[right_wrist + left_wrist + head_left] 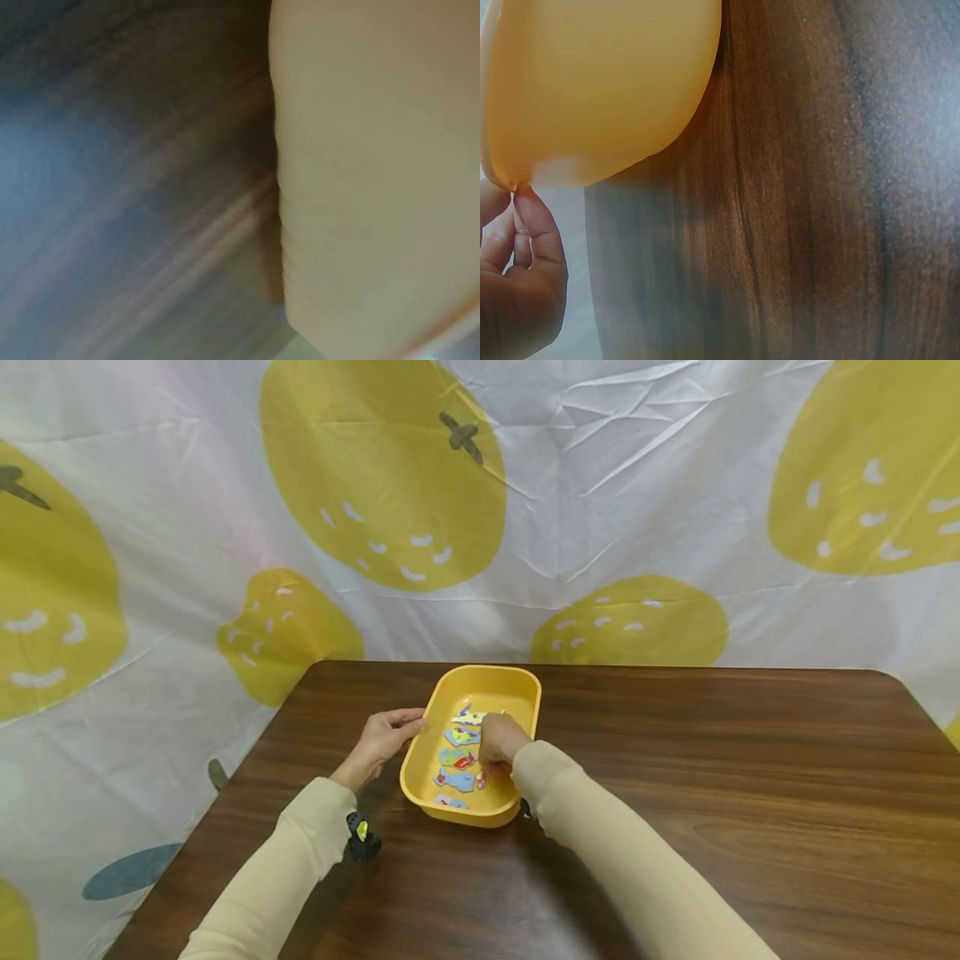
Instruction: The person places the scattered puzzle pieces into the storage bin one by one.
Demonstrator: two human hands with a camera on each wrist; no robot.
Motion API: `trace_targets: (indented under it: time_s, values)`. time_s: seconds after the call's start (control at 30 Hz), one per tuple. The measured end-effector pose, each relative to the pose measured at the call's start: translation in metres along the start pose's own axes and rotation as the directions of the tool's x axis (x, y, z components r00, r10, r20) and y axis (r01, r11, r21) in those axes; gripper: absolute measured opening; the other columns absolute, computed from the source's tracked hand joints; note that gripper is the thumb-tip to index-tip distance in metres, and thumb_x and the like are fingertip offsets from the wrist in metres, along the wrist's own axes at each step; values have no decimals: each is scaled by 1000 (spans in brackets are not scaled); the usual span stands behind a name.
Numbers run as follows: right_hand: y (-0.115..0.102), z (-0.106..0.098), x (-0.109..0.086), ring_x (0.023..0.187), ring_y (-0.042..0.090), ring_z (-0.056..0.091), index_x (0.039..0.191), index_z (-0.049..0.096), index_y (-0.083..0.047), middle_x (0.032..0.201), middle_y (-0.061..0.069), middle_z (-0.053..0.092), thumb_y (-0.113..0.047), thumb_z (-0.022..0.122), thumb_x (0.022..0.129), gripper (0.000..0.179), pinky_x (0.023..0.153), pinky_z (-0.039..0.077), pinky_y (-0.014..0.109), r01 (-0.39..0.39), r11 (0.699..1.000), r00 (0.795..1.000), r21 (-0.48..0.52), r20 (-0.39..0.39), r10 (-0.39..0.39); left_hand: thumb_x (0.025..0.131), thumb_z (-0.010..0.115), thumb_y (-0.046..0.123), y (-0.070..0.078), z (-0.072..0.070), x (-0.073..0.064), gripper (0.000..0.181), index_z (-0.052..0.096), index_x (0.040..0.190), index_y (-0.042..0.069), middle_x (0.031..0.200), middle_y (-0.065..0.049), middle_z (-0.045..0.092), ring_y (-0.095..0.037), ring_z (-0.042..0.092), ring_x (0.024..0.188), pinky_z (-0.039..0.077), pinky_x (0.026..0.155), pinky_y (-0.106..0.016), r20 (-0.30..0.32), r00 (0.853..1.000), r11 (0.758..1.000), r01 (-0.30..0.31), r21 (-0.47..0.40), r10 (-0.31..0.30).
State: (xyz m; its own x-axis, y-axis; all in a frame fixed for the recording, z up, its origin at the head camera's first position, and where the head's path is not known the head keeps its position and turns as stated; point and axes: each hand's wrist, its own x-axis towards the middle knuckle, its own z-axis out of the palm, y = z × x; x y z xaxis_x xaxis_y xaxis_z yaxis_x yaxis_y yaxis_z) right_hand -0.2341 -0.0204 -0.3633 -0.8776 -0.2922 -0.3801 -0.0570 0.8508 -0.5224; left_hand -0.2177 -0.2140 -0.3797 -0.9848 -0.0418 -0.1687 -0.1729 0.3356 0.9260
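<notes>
A yellow plastic tub [420, 777] with rounded corners stands on the dark wooden table. My left hand [382, 741] pinches its left rim; in the left wrist view the thumb and a finger [544, 225] meet at the tub's edge [607, 90]. Inside the tub lie several colourful flat cut-out pieces [455, 779], roughly in a column. My right hand [501, 742] reaches down into the tub's right half, beside these pieces. Its fingertips are mostly hidden, so whether they hold a piece does not show. The right wrist view has only the tub's outer wall [375, 165], close up.
The wooden table [712, 777] stretches to the right and in front of the tub. A white curtain with yellow fruit prints [555, 510] hangs behind the table and along its left side. A black wrist device [362, 837] sits below the left cuff.
</notes>
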Motion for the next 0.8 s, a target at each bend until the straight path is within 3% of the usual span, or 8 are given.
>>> trace_targets:
  time_s: [0.07, 0.17, 0.3, 0.4, 0.57, 0.7, 0.8]
  values:
    - [0, -5, -4, 39, 13, 50, 67, 66, 6, 55, 11, 56, 11, 63, 73, 8, 37, 43, 19, 47, 998, 999, 46, -24, -46, 92, 61, 14, 0, 0, 0, 35, 59, 124, -1, 114, -19, 63, -10, 65, 84, 55, 76, -27, -2, 1000, 1000, 1, 1, -1]
    - [3, -15, -10, 41, 11, 54, 78, 69, 10, 52, 8, 57, 5, 59, 84, 13, 43, 50, 22, 114, 970, 993, 216, -36, -109, 92, 61, 15, 0, -1, 1, 36, 59, 124, -1, 114, -19, 63, -10, 65, 84, 55, 75, -27, -4, 1000, 1000, 3, 7, -3]
    - [13, -32, -20, 46, 9, 56, 98, 65, 14, 61, 7, 58, -1, 53, 93, 20, 55, 56, 28, 166, 876, 986, 452, -51, -160, 93, 60, 15, 1, -1, 1, 36, 59, 124, -2, 117, -20, 63, -8, 65, 83, 55, 74, -25, -12, 1000, 1000, 8, 2, -8]
    - [28, -46, -30, 50, 8, 56, 102, 62, 14, 66, 8, 58, -3, 50, 95, 22, 58, 56, 27, 176, 793, 983, 584, -64, -171, 93, 60, 16, 1, -2, 1, 36, 59, 124, -2, 117, -20, 63, -7, 64, 80, 55, 71, -23, -18, 1000, 1000, 10, -9, -10]
    - [75, -68, -54, 60, 7, 59, 112, 54, 18, 73, 6, 59, -6, 47, 98, 28, 61, 55, 23, 198, 679, 976, 707, -82, -200, 94, 59, 23, 1, -6, -1, 39, 59, 124, -2, 115, -18, 65, -4, 63, 76, 55, 71, -23, -13, 1000, 1000, -2, 10, 2]
    - [123, -76, -82, 69, 7, 62, 123, 45, 18, 81, 3, 61, -11, 45, 100, 37, 67, 55, 22, 196, 633, 976, 749, -88, -198, 96, 55, 26, 3, -14, -4, 42, 56, 128, -2, 117, -18, 63, -4, 62, 80, 54, 78, -25, -15, 1000, 1000, -15, 15, 16]
    - [160, -77, -106, 75, 8, 64, 125, 43, 16, 87, 2, 62, -14, 46, 100, 39, 71, 55, 23, 209, 602, 975, 770, -119, -187, 98, 52, 25, 8, -23, -9, 45, 50, 133, -2, 126, -22, 57, -17, 64, 96, 52, 88, -32, -11, 999, 999, -35, -11, 35]
